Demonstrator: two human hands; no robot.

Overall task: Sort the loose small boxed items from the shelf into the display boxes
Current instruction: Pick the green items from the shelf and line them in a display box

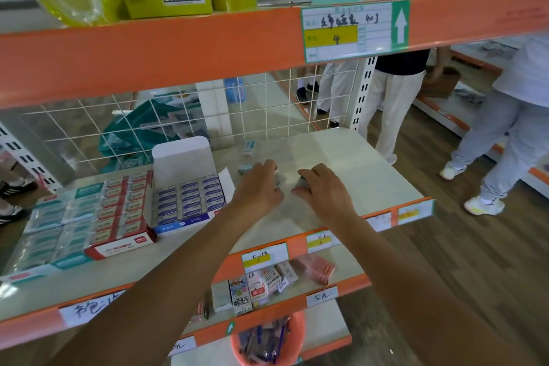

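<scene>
Both my hands reach onto the white shelf [341, 163]. My left hand [258, 187] lies palm down over small teal boxed items, fingers curled over them; one teal box [244, 169] shows at its fingertips. My right hand [322, 187] covers another small item, mostly hidden. A loose teal box [249, 146] lies farther back. Left of my hands stands an open display box [190, 205] of blue-labelled boxes with its lid up. Beside that sits a red display box [121, 211] of red-labelled boxes, then teal packs [56, 226].
A wire grid [178, 116] backs the shelf. An orange shelf beam [148, 50] with a price label hangs overhead. The lower shelf holds small packs [261, 285] and an orange bucket [269, 342]. People [511, 116] stand in the aisle at right.
</scene>
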